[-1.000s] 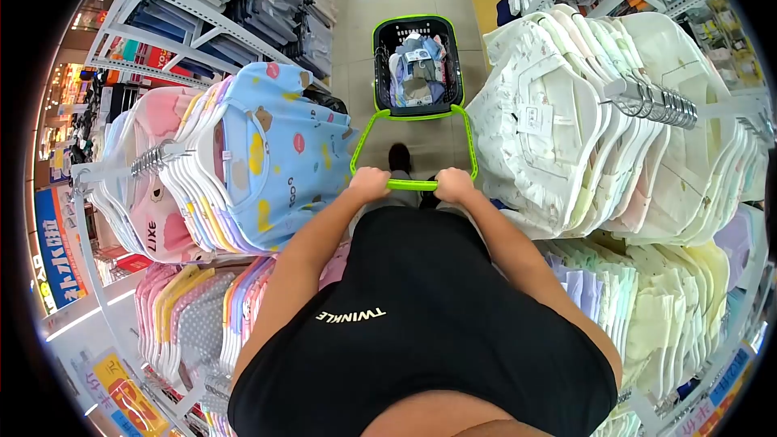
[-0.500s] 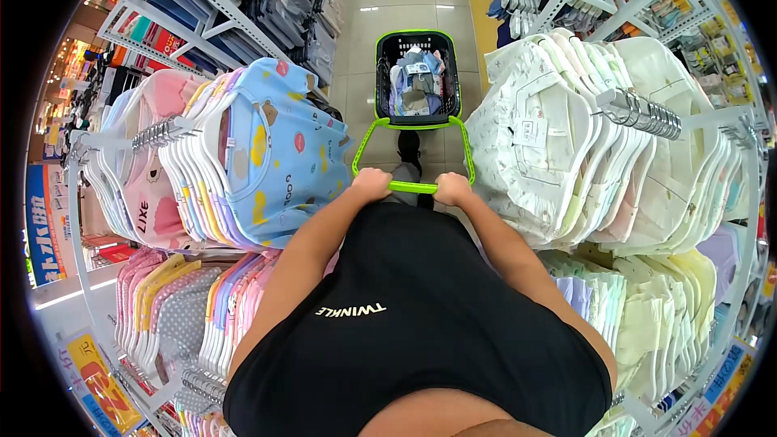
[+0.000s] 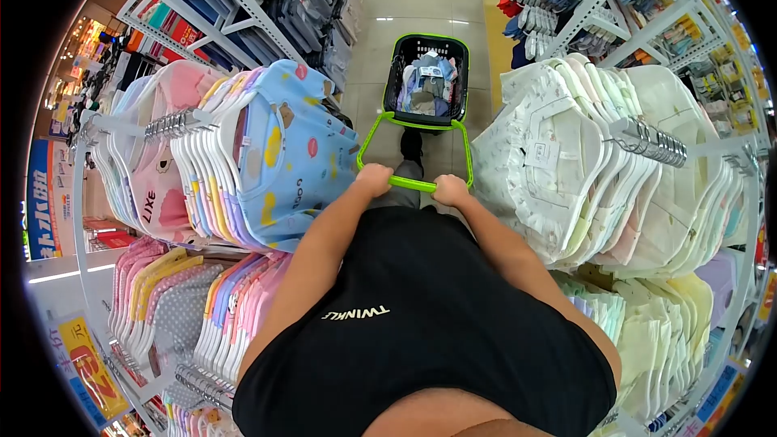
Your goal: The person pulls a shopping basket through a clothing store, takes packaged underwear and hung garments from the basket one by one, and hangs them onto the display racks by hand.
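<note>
Both hands grip the green handle (image 3: pixel 414 184) of a black basket (image 3: pixel 394 73) with a green rim. My left hand (image 3: pixel 375 180) is closed round the handle's left corner, and my right hand (image 3: pixel 451 190) round its right corner. Folded blue, grey and pink items in clear packaging (image 3: pixel 429 83) lie in the basket, which rests on the floor beyond my feet. One dark shoe (image 3: pixel 411 144) shows between the handle and the basket.
Hung clothes flank me closely: a blue printed top (image 3: pixel 293 154) on the left, white garments (image 3: pixel 538 158) on the right. Farther ahead, white racks hold jeans (image 3: pixel 312 16) and socks (image 3: pixel 534 24) along a tiled aisle (image 3: pixel 409 0).
The basket sits slightly farther right in view and is turned a little. The racks ahead have come lower into view, and the shoe has shifted. Both hands keep their hold on the handle.
</note>
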A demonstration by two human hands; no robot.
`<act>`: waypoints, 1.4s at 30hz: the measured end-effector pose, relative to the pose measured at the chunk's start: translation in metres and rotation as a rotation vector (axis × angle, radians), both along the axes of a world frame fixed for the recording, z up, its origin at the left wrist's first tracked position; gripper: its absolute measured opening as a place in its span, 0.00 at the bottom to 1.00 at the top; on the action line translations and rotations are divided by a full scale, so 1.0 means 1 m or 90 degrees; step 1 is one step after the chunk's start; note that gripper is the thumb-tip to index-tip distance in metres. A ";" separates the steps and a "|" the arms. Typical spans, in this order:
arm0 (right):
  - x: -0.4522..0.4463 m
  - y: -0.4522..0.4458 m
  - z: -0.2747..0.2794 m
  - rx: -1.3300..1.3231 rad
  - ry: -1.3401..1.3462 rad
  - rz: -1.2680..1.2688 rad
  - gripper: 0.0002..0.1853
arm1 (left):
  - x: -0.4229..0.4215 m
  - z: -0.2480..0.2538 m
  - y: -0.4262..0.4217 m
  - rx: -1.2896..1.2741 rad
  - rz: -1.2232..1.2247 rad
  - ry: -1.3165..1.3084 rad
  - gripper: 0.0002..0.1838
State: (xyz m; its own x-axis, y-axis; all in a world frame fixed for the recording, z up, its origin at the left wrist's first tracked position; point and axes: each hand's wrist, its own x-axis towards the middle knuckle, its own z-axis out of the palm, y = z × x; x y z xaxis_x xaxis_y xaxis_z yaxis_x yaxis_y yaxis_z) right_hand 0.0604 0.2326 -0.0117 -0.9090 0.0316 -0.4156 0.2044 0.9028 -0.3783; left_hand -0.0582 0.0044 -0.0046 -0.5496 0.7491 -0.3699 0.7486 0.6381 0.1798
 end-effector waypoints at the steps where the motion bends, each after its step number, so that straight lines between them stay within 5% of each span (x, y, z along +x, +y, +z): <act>1: -0.006 -0.001 0.003 -0.002 0.009 -0.007 0.14 | -0.006 0.000 -0.001 0.022 -0.007 0.021 0.12; 11: -0.087 0.023 0.011 0.018 -0.015 -0.041 0.14 | -0.072 0.000 0.013 0.139 0.017 0.074 0.12; 20: -0.163 0.075 -0.008 0.071 -0.117 -0.044 0.15 | -0.171 -0.004 0.070 -0.037 -0.076 -0.049 0.14; 28: -0.278 0.139 -0.013 0.080 -0.168 -0.037 0.16 | -0.282 -0.035 0.129 0.026 -0.069 -0.080 0.14; 42: -0.403 0.243 -0.004 0.183 -0.072 -0.023 0.17 | -0.392 -0.021 0.226 0.083 0.003 -0.070 0.13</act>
State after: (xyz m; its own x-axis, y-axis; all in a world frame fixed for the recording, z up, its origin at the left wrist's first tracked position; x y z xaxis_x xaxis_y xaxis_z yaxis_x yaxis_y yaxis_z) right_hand -0.3429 0.4760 -0.0155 -0.8532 0.1944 -0.4840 0.2650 0.9608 -0.0814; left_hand -0.4502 0.2299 -0.0257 -0.5150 0.7916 -0.3287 0.7164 0.6081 0.3421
